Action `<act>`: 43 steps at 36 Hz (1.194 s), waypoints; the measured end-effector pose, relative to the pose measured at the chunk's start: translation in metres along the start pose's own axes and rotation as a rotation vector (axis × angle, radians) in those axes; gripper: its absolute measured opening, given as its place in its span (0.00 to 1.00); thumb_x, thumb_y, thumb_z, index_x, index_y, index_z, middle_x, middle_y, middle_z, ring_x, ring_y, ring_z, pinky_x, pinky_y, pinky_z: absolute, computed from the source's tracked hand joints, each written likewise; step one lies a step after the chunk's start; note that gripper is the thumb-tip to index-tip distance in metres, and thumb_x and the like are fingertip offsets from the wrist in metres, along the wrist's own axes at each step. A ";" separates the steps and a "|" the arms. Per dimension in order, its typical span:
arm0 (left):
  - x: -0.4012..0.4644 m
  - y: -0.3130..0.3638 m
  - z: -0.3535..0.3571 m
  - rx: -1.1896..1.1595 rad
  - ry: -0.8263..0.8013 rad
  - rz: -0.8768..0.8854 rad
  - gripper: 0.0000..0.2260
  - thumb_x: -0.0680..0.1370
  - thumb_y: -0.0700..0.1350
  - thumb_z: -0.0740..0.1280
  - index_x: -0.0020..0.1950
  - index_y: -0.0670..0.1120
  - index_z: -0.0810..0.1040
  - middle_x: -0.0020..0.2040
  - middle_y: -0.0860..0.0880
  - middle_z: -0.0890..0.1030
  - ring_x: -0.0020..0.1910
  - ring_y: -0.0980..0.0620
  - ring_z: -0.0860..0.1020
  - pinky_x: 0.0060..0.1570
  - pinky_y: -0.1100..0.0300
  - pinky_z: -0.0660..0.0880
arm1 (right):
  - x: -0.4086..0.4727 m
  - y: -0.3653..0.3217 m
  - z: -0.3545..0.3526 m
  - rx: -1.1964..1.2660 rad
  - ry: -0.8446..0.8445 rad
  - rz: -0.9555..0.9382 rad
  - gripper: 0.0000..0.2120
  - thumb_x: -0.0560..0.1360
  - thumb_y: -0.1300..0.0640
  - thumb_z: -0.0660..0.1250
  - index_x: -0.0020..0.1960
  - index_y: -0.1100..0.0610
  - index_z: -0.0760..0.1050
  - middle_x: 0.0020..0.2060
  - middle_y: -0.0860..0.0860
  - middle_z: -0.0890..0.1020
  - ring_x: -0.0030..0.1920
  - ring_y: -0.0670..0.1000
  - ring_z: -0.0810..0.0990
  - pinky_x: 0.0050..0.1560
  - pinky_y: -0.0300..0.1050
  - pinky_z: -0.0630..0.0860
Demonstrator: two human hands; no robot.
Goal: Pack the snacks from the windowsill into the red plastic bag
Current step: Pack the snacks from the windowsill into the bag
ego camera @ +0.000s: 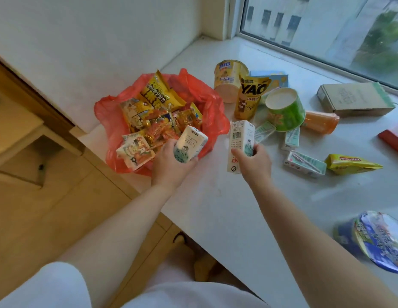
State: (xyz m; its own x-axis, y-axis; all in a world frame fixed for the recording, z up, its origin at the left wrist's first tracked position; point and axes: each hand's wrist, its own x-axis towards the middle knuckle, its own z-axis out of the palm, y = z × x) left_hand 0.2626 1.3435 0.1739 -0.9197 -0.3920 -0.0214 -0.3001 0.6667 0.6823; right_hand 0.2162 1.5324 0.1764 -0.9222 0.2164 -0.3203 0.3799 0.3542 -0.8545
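Head view: nearest, at the windowsill's (218, 207) near right edge, a blue bowl (375, 238) lies tipped on its side. Further in, the left hand (171, 161) grips a white carton (190, 143), fingers curled round its lower half, holding it over the near rim of the red bag (212, 107). Just beside it, the right hand (254, 162) grips a second carton (240, 143) upright, above the sill beside the bag's right edge.

The bag sits open at the sill's left edge, by the wall. Snack packets fill it, among them a large yellow packet (159, 93) at the back and a white packet (136, 151) at the front.

To the right of the hands, three small cartons (304, 163) lie flat on the sill, and a yellow pouch (351, 164) lies beside the nearest of them. Behind these a green cup (285, 110) lies on its side with its base toward the camera, touching an orange cup (321, 122) to its right. A tall pouch marked YAO (251, 96) stands just left of the green cup, with a yellow tub (229, 80) behind it.

Toward the window, a cardboard box (354, 100) rests near the far edge. A red object (392, 140) is cut off at the right border.
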 end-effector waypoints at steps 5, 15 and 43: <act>0.024 -0.034 -0.029 0.030 0.026 -0.042 0.19 0.67 0.56 0.74 0.50 0.51 0.71 0.47 0.51 0.80 0.44 0.50 0.78 0.36 0.54 0.78 | -0.011 -0.036 0.032 -0.054 -0.013 -0.089 0.16 0.71 0.51 0.70 0.55 0.54 0.70 0.47 0.49 0.77 0.42 0.48 0.79 0.39 0.45 0.79; 0.092 -0.085 -0.074 0.163 -0.034 0.033 0.23 0.65 0.60 0.74 0.50 0.51 0.69 0.50 0.50 0.79 0.47 0.47 0.77 0.40 0.52 0.77 | -0.017 -0.093 0.120 -0.275 0.036 -0.170 0.19 0.69 0.48 0.70 0.56 0.55 0.71 0.45 0.48 0.77 0.44 0.49 0.79 0.41 0.49 0.80; 0.197 -0.096 -0.057 0.316 -0.226 -0.003 0.30 0.67 0.59 0.73 0.62 0.50 0.67 0.56 0.49 0.76 0.56 0.46 0.74 0.48 0.53 0.75 | 0.044 -0.105 0.182 -0.695 -0.070 -0.106 0.23 0.69 0.41 0.67 0.56 0.54 0.69 0.46 0.49 0.75 0.45 0.51 0.78 0.39 0.47 0.77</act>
State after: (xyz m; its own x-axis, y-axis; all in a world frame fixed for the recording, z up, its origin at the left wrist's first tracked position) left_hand 0.1243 1.1664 0.1460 -0.9406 -0.2686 -0.2079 -0.3341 0.8419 0.4238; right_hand 0.1229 1.3393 0.1780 -0.9504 0.0977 -0.2954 0.2239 0.8739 -0.4315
